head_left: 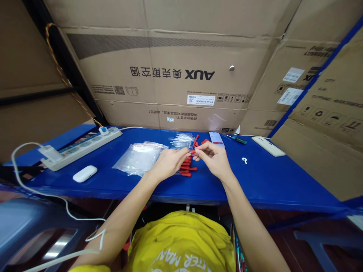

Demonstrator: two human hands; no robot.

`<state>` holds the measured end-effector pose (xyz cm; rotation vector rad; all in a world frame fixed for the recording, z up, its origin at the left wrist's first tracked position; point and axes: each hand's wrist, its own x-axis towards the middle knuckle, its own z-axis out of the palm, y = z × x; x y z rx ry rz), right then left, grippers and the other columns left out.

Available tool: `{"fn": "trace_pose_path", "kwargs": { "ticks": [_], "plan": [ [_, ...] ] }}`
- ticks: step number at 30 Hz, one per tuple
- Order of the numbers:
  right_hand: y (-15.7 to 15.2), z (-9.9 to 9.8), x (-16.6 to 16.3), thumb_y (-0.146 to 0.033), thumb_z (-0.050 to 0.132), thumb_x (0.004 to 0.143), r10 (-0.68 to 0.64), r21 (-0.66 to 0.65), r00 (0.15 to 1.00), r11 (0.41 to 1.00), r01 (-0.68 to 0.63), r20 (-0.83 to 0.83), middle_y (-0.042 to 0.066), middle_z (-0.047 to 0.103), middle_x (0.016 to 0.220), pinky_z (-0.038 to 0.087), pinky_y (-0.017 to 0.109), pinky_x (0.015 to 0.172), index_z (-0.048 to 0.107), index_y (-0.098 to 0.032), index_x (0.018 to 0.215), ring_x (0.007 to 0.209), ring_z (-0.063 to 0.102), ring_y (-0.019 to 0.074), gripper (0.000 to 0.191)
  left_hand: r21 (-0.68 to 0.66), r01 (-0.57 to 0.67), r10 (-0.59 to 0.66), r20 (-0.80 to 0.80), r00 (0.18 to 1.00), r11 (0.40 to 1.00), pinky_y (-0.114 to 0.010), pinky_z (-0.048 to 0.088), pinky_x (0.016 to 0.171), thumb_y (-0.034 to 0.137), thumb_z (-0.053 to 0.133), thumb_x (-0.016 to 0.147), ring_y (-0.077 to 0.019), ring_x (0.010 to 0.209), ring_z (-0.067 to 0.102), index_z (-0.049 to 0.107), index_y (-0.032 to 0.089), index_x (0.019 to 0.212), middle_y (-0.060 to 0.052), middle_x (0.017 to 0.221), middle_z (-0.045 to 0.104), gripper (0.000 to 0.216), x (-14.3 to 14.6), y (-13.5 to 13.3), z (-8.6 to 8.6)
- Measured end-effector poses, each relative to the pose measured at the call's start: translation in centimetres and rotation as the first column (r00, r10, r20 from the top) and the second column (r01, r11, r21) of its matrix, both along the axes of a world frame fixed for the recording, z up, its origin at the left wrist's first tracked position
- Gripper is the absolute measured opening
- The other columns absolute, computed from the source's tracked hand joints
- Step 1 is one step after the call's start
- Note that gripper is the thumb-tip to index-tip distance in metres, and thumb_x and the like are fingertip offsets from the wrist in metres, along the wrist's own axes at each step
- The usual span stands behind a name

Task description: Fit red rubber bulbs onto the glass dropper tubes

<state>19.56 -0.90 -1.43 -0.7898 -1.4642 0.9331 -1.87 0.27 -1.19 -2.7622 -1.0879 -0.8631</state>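
My left hand (pixel 169 161) and my right hand (pixel 213 156) meet over the middle of the blue table (pixel 263 181). Both pinch a small red piece (pixel 193 152) between their fingertips. Below the hands lies a pile of several red pieces (pixel 187 168), and more red pieces (pixel 198 141) lie just behind. A bundle of clear thin tubes (pixel 181 140) lies behind my left hand. A heap of clear plastic bags (pixel 140 156) rests to the left of my left hand.
A white power strip (pixel 82 147) with a plugged charger (pixel 51 153) lies far left, a white earbud case (pixel 84 173) near it. A phone (pixel 217 138), a green screwdriver (pixel 238 139), a white flat device (pixel 268 146) and a small white hook (pixel 244 160) lie right. Cardboard boxes (pixel 170 71) wall the back.
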Motion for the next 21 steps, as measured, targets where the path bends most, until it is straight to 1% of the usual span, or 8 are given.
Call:
{"fn": "trace_pose_path", "kwargs": {
  "ticks": [4,9,13,21],
  "plan": [
    [-0.03,0.02,-0.07,-0.053,0.088,0.085,0.012,0.008,1.000,1.000,-0.012,-0.007,0.003,0.079,0.076,0.068,0.036,0.071,0.074,-0.021,0.088,0.067,0.078,0.0206,0.034,0.006,0.008,-0.008,0.011,1.000,1.000,-0.027,0.030,0.059,0.036,0.032,0.116,-0.0164,0.060,0.059,0.060,0.020,0.095,-0.001,0.070,0.066,0.038,-0.02,-0.04,0.05],
    [-0.05,0.05,-0.12,-0.055,0.087,0.085,0.009,0.005,1.000,1.000,-0.009,-0.003,0.003,0.079,0.075,0.069,0.036,0.071,0.073,-0.020,0.088,0.067,0.079,0.0208,0.037,-0.001,0.016,-0.016,0.017,1.000,1.000,-0.027,0.030,0.059,0.036,0.032,0.116,-0.0161,0.059,0.059,0.058,0.020,0.093,-0.001,0.069,0.065,0.039,0.05,-0.02,0.09],
    [-0.12,0.02,-0.24,-0.054,0.086,0.086,0.021,0.002,1.000,1.000,-0.021,-0.003,0.003,0.079,0.076,0.069,0.036,0.072,0.073,-0.021,0.089,0.067,0.079,0.0203,0.036,0.009,0.017,-0.017,0.030,0.999,1.000,-0.027,0.030,0.058,0.037,0.032,0.116,-0.0162,0.059,0.059,0.058,0.021,0.091,-0.001,0.069,0.065,0.039,0.07,0.00,0.01],
    [-0.18,-0.03,-0.41,-0.053,0.086,0.087,0.032,0.002,0.999,0.999,-0.032,0.002,0.002,0.078,0.075,0.068,0.035,0.072,0.073,-0.021,0.089,0.068,0.078,0.0197,0.035,0.001,0.018,-0.018,0.024,1.000,1.000,-0.027,0.030,0.058,0.038,0.031,0.117,-0.0161,0.059,0.060,0.058,0.020,0.094,-0.001,0.069,0.065,0.039,-0.03,0.06,-0.05]
  ]
}}
